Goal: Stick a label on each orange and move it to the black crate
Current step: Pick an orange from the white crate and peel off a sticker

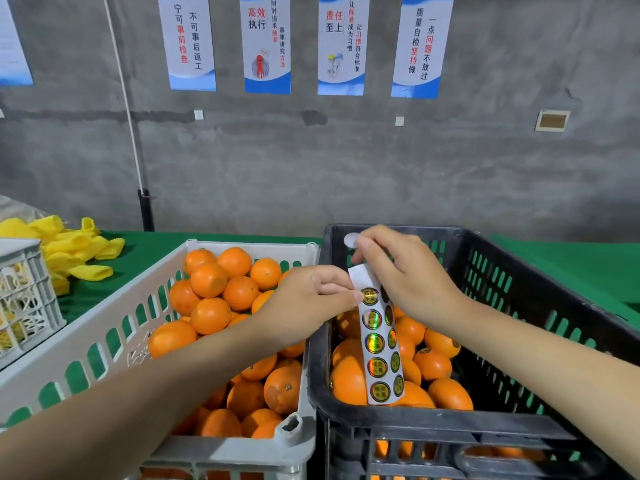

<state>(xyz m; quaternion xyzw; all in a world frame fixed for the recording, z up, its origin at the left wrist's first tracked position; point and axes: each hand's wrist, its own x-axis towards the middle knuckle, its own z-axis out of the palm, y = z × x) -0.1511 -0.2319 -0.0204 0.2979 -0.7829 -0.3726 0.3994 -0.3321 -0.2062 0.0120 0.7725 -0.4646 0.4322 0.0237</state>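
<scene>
Your left hand (311,299) pinches label strip (379,344); right hand (405,278) just beside it pinches peeled label (350,240) above black crate (519,258). Oranges (209,280) in white crate (242,244) under your left forearm. Green-covered bench (568,261), concrete wall (346,168), posters (267,43) beyond hands.

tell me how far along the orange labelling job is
Done: several labelled oranges lie in the black crate. In hand: left hand pinches the label strip, right hand pinches what looks like a peeled label. Left: the white crate holds many oranges.
</scene>
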